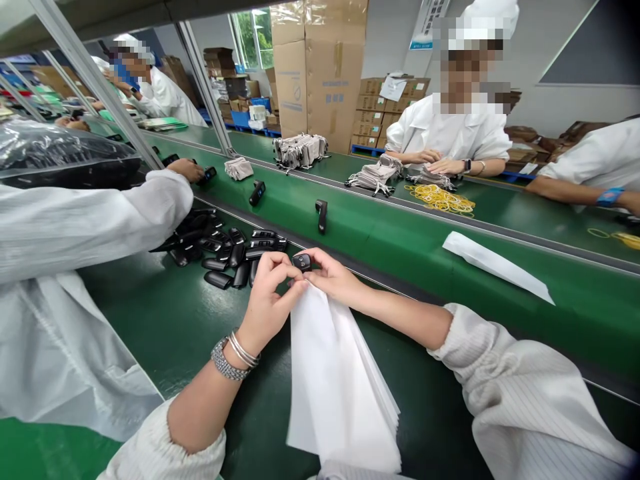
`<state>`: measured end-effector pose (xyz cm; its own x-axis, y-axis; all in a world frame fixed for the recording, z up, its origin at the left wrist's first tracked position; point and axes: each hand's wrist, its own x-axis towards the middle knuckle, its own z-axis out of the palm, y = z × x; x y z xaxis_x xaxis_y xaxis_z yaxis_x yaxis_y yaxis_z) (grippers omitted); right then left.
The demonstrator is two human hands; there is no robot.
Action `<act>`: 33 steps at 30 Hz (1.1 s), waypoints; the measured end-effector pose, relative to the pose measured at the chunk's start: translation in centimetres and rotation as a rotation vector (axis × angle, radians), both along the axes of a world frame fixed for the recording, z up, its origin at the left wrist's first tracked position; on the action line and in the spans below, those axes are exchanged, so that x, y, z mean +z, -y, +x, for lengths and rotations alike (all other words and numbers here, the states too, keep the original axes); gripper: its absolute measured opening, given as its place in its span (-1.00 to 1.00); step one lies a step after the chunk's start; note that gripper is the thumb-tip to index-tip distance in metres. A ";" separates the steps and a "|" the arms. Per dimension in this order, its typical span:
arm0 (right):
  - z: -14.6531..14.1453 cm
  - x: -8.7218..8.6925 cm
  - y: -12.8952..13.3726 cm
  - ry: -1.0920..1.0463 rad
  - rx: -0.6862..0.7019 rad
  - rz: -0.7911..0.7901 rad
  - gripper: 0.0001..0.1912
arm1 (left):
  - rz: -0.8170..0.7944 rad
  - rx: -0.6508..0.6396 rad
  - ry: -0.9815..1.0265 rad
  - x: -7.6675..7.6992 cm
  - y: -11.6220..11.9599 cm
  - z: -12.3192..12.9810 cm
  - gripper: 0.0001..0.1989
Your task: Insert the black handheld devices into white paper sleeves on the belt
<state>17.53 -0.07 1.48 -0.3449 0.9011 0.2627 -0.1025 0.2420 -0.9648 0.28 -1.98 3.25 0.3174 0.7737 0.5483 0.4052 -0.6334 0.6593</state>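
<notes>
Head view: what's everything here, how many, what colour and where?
Held device: one, black, centre
Loose devices: many, black, heaped left
Belt: one, green, centre
Belt devices: several, black, along belt
Table: one, green, near side
White sheets: several, white, lower centre
Loose sheet: one, white, belt, right
Pouches: several piles, grey, far side
Bands: uncountable, yellow, beside pouches
Wrapped bundle: one, black, left
Posts: several, grey, left
Cartons: many, brown, background
Window: one, white-framed, background
Co-workers: at least four, white-clothed, around belt
Watch: one, silver, left wrist
Bangles: several, silver, left wrist
Left hand: one, bare, centre
Right hand: one, bare, centre
</notes>
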 end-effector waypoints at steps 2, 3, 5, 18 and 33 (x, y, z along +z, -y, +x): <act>0.4 0.4 -0.2 -0.046 -0.045 -0.001 -0.65 | 0.003 0.007 -0.018 -0.1 -0.1 -0.1 -0.89; 0.8 0.8 -0.4 -0.078 -0.093 0.000 -0.63 | 0.009 -0.001 -0.034 -0.2 -0.1 -0.1 -0.88; 1.8 1.8 -1.1 -0.142 -0.222 0.013 -0.57 | 0.028 -0.030 -0.077 -0.4 -0.1 0.0 -0.86; 2.4 3.8 -0.8 -0.203 -0.269 0.051 -0.54 | 0.118 -0.122 -0.192 -0.5 -0.1 -0.2 -0.80; 1.8 3.1 0.0 -0.077 -0.186 0.028 -0.58 | 0.007 -0.209 -0.002 -0.1 0.0 0.0 -0.86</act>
